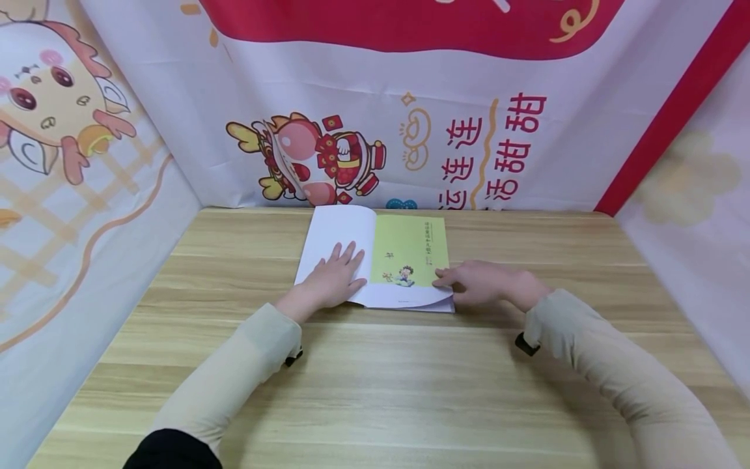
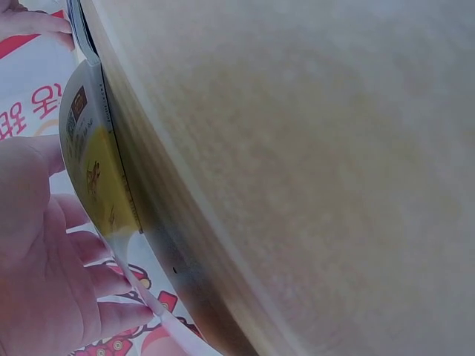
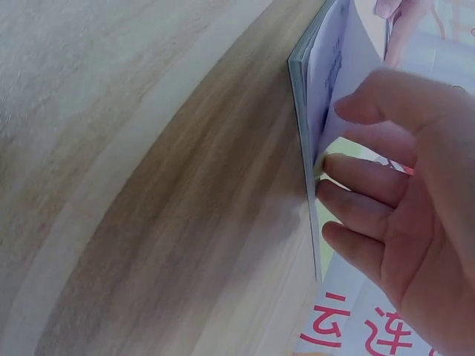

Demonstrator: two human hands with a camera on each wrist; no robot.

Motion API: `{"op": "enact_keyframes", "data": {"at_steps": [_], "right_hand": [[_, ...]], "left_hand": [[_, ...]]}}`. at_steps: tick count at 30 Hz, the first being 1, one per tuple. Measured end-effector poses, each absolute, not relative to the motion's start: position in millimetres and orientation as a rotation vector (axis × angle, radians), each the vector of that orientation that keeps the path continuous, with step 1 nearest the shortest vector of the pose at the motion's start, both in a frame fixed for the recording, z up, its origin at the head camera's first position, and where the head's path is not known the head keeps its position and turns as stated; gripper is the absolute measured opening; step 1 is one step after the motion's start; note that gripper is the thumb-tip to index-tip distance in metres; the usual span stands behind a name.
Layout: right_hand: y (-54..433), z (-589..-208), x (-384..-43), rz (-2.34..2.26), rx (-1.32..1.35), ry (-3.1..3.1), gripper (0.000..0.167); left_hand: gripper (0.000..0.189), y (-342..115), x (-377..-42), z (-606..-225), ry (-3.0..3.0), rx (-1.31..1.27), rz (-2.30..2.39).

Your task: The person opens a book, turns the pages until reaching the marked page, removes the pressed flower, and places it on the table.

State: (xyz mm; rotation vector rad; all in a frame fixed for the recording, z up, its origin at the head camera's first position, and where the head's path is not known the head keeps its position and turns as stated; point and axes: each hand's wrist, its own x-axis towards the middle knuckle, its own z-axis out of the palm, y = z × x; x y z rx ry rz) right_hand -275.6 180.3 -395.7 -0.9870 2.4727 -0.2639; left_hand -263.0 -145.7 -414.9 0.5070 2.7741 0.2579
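Observation:
An open book [image 1: 410, 247] lies on the table. Its left side is plain white, and its right page is light green above a white strip, with a small cartoon child and a column of characters. Spread fingers of my left hand [image 1: 333, 277] press on the white left side, near the spine. At the right edge, my right hand [image 1: 477, 283] pinches the green page, whose lower right corner curls up off the sheets beneath. The right wrist view shows printed text on a page [image 3: 334, 67] near the thumb. In the left wrist view, the book's cover [image 2: 100, 163] bows beside the left fingers.
The book stands near the back edge of a wood-grain table [image 1: 410, 384]. Behind it hangs a white cloth backdrop [image 1: 351, 71] with a cartoon figure and red characters. Printed cloth panels [image 1: 64, 163] border both sides. Dark bands show under both sleeve cuffs.

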Motion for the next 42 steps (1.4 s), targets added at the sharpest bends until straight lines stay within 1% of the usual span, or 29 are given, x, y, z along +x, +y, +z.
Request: {"op": "enact_keyframes", "data": {"at_steps": [9, 13, 17, 21, 28, 31, 34, 39, 42], "right_hand": [[178, -401, -281, -0.344, -1.099, 2.600, 0.028], [175, -402, -285, -0.469, -1.039, 2.692, 0.021], [171, -403, -287, -0.610, -0.894, 2.779, 0.017], [164, -404, -289, -0.689, -0.768, 2.833, 0.020], [153, -408, -291, -0.696, -0.637, 2.965, 0.051], [149, -411, -292, -0.665, -0.602, 3.010, 0.057], [144, -413, -294, -0.699, -0.581, 3.032, 0.054], [131, -411, -294, -0.742, -0.623, 3.007, 0.036], [122, -408, -292, -0.672, -0.678, 2.999, 0.032]], "left_hand": [[0.070, -146, -263, -412, 2.768, 0.517, 0.268], [0.070, -146, -263, -413, 2.765, 0.508, 0.277], [0.070, -146, -263, -414, 2.765, 0.505, 0.285], [0.071, -146, -264, -414, 2.764, 0.501, 0.292], [0.071, -146, -264, -416, 2.766, 0.500, 0.278], [0.071, -146, -264, -416, 2.764, 0.497, 0.274], [0.071, -146, -264, -417, 2.763, 0.496, 0.276], [0.071, -146, -265, -417, 2.771, 0.503, 0.257], [0.071, -146, -266, -416, 2.779, 0.511, 0.247]]}}
